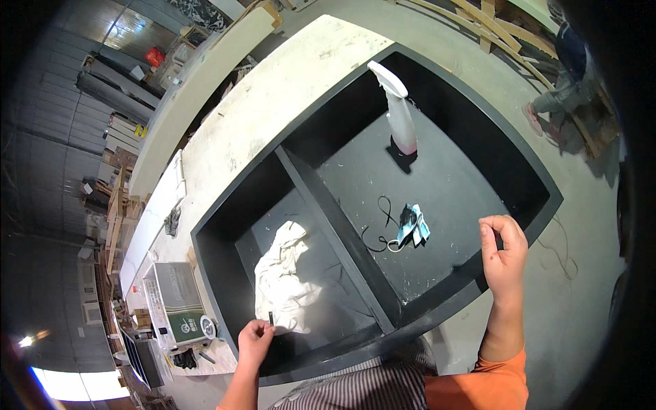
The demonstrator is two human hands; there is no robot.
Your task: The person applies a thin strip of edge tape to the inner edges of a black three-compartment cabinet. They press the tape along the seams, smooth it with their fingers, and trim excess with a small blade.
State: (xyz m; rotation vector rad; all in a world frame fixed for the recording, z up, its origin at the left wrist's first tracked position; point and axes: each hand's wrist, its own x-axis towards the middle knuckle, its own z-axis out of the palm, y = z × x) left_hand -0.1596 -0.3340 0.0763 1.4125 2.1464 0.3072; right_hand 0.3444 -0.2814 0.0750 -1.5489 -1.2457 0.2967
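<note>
A large black box-like cabinet [353,270], split by a divider, lies in front of me with its hollow side up. My left hand [254,342] pinches a small black strip [271,318] at the near edge of the left compartment, beside a crumpled white cloth [283,283]. Over the right side rim, my right hand [506,256] is raised with its fingers curled in; whatever they may hold is hidden. In the right compartment stands a white spray bottle [400,113] with pinkish liquid at its base. Nearer lies a crumpled blue, white and black packet [413,225] beside black cord loops [386,210].
The cabinet rests on a pale worktable [273,102]. At the left stand a white and green carton [179,301] and a tape roll [208,326]. Wooden strips [478,27] lie at the back right, near another person [570,75]. A thin cord [564,256] lies on the floor.
</note>
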